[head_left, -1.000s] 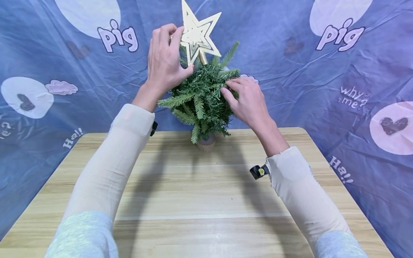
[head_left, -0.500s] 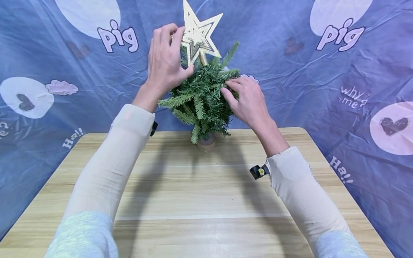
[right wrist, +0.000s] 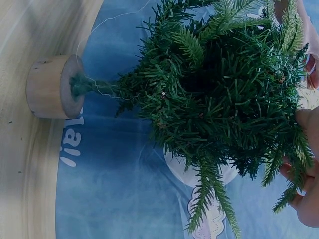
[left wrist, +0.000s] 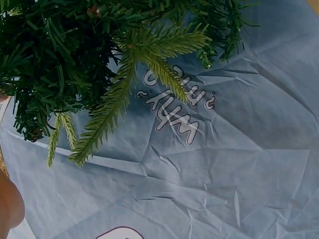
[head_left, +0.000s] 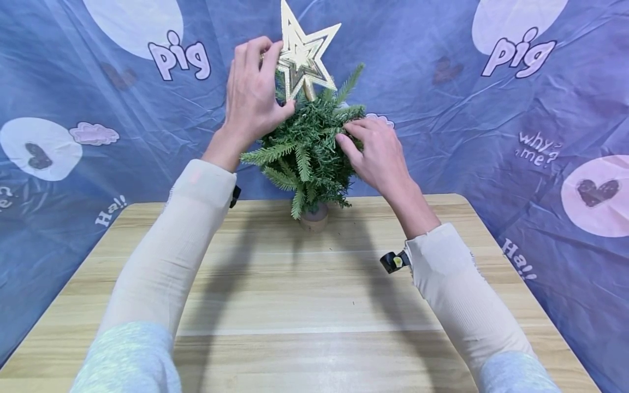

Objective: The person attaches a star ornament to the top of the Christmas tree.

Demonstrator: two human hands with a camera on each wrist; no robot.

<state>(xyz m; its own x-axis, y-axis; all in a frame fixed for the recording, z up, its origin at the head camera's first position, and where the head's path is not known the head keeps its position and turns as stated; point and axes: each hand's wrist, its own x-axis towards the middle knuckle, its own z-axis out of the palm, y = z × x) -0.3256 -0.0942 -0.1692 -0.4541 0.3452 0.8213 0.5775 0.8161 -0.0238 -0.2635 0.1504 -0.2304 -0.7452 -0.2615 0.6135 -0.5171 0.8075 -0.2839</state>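
Observation:
A small artificial Christmas tree (head_left: 319, 147) stands upright at the back of the table on a round wooden base (right wrist: 47, 89). At its top, a gold star tree topper (head_left: 301, 57) leans a little, its short stem reaching into the foliage. My left hand (head_left: 253, 90) holds the star from the left, thumb at its lower left point and fingers by its left side, partly hidden behind it. On the tree's right side, my right hand (head_left: 375, 150) grips the upper foliage between thumb and fingers. Lighter green sprigs (left wrist: 107, 117) stick out of the darker needles.
The wooden table (head_left: 295, 305) ends just behind the tree. A blue printed cloth (head_left: 417, 82) hangs close around the back and sides. A thin pale wire (right wrist: 102, 25) curls near the trunk. A few dark specks lie on the tabletop.
The star has shifted slightly right and turned a little clockwise, with my left hand moving slightly along with it. My right hand and the tree stay in place.

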